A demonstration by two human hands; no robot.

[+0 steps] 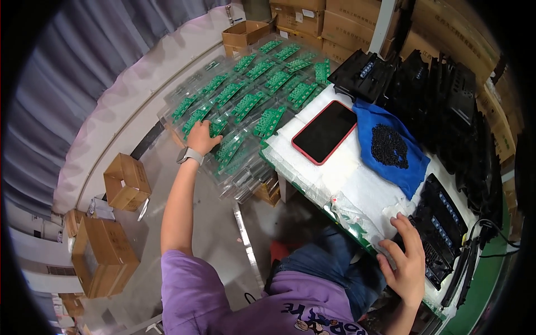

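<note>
Head view: board (216,129) slants toward upper right beside left hand (201,139), grip I can't tell; right hand (406,263) unclenched.

At ten o'clock, the left hand (202,139) partly covers a board (216,129); at six, the lower edge crops the shirt (254,317).

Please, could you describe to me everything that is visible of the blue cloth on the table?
The blue cloth looks like soft, matte fabric, with creases and an uneven outline. It lies spread on the white table covering, right of the red-edged smartphone, with black plastic-looking parts beyond its far end. A heap of tiny black pieces sits on its middle, hiding the fabric beneath. Neither the left hand nor the right hand touches it.
</note>
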